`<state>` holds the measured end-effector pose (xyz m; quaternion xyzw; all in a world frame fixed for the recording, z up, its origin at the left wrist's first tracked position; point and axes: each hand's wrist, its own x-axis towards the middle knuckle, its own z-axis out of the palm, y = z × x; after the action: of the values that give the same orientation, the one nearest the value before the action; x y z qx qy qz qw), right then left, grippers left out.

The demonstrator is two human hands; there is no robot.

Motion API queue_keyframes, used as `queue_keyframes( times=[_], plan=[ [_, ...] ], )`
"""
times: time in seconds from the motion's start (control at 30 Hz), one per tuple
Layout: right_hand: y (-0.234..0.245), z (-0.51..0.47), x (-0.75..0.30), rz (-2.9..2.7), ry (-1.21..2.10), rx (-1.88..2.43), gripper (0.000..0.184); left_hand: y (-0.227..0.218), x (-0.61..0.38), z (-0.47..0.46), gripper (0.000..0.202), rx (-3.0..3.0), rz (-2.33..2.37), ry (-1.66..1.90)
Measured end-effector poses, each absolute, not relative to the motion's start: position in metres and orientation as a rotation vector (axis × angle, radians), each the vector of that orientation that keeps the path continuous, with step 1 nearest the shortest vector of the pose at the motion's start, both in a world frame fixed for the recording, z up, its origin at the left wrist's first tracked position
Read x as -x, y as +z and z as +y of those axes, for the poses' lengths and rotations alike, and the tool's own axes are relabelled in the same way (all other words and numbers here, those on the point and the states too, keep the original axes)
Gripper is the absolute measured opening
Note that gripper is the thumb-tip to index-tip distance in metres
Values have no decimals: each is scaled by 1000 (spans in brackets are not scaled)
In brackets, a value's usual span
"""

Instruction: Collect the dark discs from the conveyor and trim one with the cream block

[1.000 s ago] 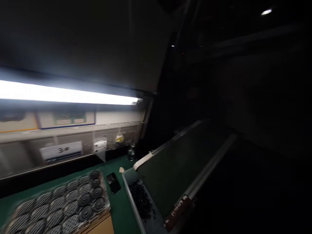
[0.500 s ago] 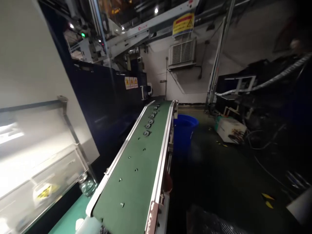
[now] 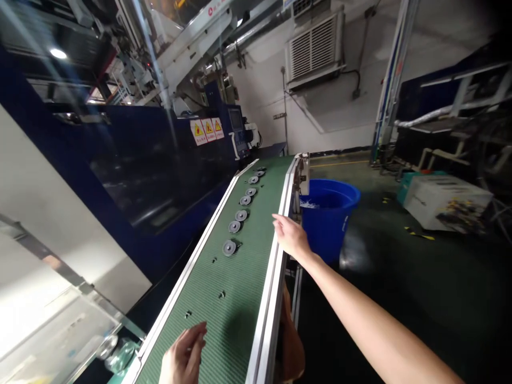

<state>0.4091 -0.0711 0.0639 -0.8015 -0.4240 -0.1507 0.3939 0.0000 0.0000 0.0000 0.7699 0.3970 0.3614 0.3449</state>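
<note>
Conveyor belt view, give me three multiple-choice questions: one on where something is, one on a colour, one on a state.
1. Where does the right hand lie?
A. in the blue bucket
B. at the right rail of the green conveyor belt
C. on the white crate

2. What colour is the bucket beside the belt?
A. red
B. yellow
C. blue

3. How is the left hand?
A. empty, fingers loosely curled over the near end of the belt
B. gripping a grey disc
C. holding a tool

Answers: 1 B, its fingers reach the rail, past the row of grey discs. 2 C, the tub is plainly blue. 3 A, nothing shows in its fingers.
</note>
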Motion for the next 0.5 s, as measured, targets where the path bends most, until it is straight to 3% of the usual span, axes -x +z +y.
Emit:
queue_keyframes(
  times=[0.23, 0.5],
  plan=[
    [107, 69, -452, -1057, -260, 2207, 34, 47, -116, 76, 42, -2268, 1053, 651],
    [93, 109, -458, -1102, -284, 2185, 31, 54, -226, 133, 44, -2312, 1402, 613]
  ],
)
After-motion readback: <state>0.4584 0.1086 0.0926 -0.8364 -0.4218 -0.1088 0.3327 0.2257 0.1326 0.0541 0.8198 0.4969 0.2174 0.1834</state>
